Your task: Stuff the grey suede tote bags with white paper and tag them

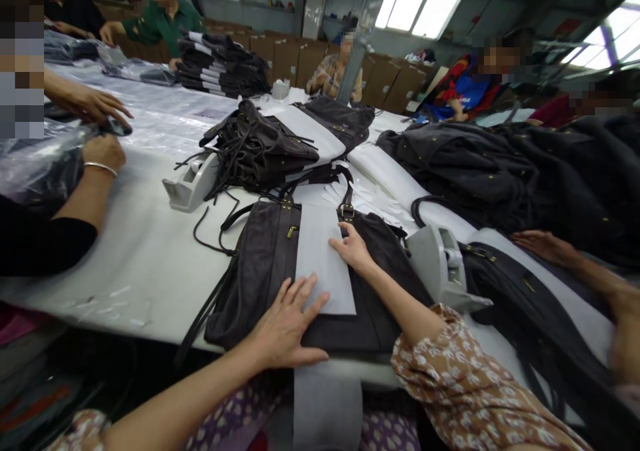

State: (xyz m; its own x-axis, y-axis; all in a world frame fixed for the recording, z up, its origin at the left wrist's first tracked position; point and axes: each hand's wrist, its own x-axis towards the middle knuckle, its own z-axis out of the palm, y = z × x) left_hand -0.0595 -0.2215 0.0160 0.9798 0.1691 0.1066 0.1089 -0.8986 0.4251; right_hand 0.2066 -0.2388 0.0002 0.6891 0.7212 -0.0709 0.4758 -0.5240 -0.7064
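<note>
dark bag (260, 271) lies flat at the near edge of the worktop (140, 258), w/ a white paper strip (325, 258) down its middle. left hand (287, 324) open, fingers spread, pressing bag & strip's near end. right hand (353, 248) open, flat on strip's far end (near buckle). tape dispenser (443, 268) just beside bag.

A grey tape dispenser (190, 184) sits on the white desk (135, 251) left of a bundled dark bag with loose drawstrings (255, 148). A second tape dispenser (443, 264) stands to the right, beside a heap of dark bags (525, 164). Folded dark stacks (220, 64) rest at the far end, with cardboard boxes (285, 58) behind. A co-worker's hand with a bangle (103, 154) presses clear plastic wrap (35, 164).
</note>
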